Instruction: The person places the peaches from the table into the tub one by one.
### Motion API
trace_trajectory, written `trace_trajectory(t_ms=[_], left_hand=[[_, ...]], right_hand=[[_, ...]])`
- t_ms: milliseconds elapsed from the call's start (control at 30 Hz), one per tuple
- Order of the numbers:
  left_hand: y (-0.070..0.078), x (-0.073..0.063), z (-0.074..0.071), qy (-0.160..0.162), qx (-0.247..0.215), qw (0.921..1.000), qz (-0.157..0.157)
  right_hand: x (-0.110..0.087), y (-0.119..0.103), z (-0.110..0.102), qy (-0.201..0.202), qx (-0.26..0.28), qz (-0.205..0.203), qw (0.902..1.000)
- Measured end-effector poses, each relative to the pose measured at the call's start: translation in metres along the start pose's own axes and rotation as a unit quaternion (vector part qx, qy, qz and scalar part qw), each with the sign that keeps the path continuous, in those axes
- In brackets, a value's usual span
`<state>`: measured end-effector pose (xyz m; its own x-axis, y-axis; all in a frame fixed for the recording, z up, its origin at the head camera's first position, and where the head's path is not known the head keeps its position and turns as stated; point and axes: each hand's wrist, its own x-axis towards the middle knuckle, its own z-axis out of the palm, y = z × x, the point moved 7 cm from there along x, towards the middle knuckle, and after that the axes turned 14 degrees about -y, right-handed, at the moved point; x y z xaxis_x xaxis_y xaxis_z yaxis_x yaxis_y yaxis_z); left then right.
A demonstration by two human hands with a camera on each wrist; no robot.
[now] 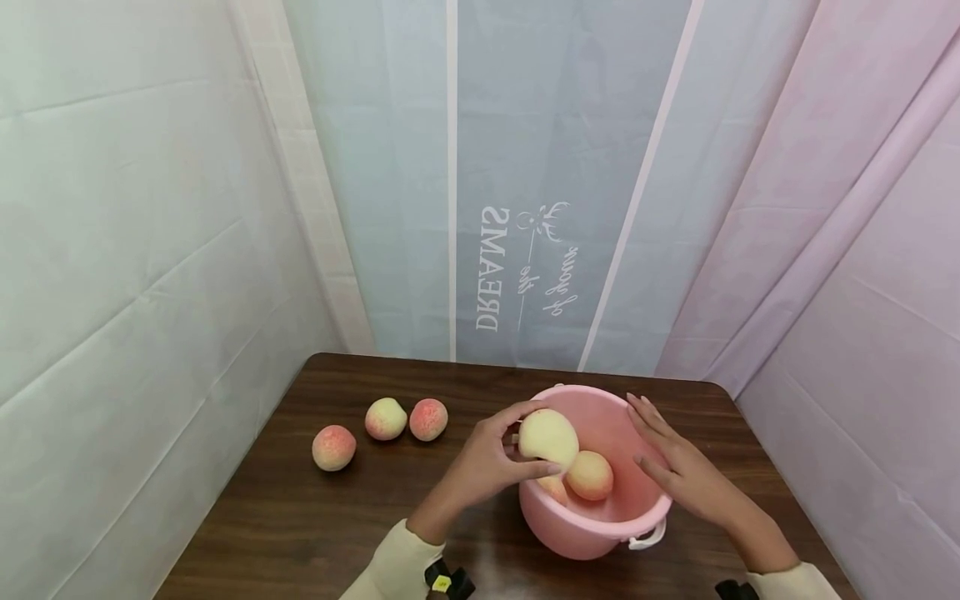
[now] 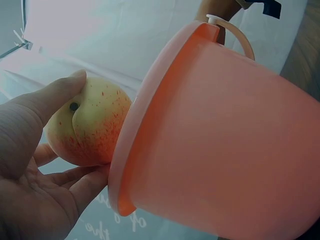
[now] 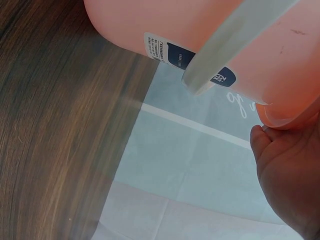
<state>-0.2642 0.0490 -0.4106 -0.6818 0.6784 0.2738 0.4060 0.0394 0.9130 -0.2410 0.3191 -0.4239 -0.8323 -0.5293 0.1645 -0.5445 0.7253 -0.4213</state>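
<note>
My left hand (image 1: 491,454) holds a pale yellow peach (image 1: 549,437) with a red blush over the left part of the pink bucket's mouth. In the left wrist view the thumb and fingers go round this peach (image 2: 92,122), right at the bucket's rim (image 2: 127,145). Inside the bucket (image 1: 573,533) lies another peach (image 1: 590,476), and part of one more shows below the held one. My right hand (image 1: 686,475) rests at the bucket's right rim with fingers extended. In the right wrist view this hand (image 3: 290,170) touches the rim.
On the left of the dark wooden table (image 1: 300,533) lie three loose peaches: one at the front left (image 1: 333,448), a paler one (image 1: 386,419) and a redder one (image 1: 428,419). A white handle (image 1: 648,536) hangs at the bucket's front right. Curtains (image 1: 555,167) surround the table.
</note>
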Motion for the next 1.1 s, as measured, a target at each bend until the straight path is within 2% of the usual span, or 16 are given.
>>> trace_trajectory(t_ms=[267,467,867,1100], left_hand=[[0.000,0.004,0.003,-0.003,0.000,1.0000,-0.009],[0.000,0.009,0.006,-0.006,0.003,1.0000,-0.004],[-0.004,0.020,0.017,-0.036,-0.016,0.9992,-0.011],[-0.005,0.027,0.021,-0.040,-0.005,0.9992,0.007]], right_hand=[[0.000,0.001,0.001,-0.003,0.001,0.001,1.0000],[0.001,0.001,0.001,-0.001,-0.003,-0.002,1.0000],[-0.002,0.002,0.003,0.001,-0.003,0.004,1.0000],[-0.002,0.000,0.003,-0.002,-0.002,0.006,1.0000]])
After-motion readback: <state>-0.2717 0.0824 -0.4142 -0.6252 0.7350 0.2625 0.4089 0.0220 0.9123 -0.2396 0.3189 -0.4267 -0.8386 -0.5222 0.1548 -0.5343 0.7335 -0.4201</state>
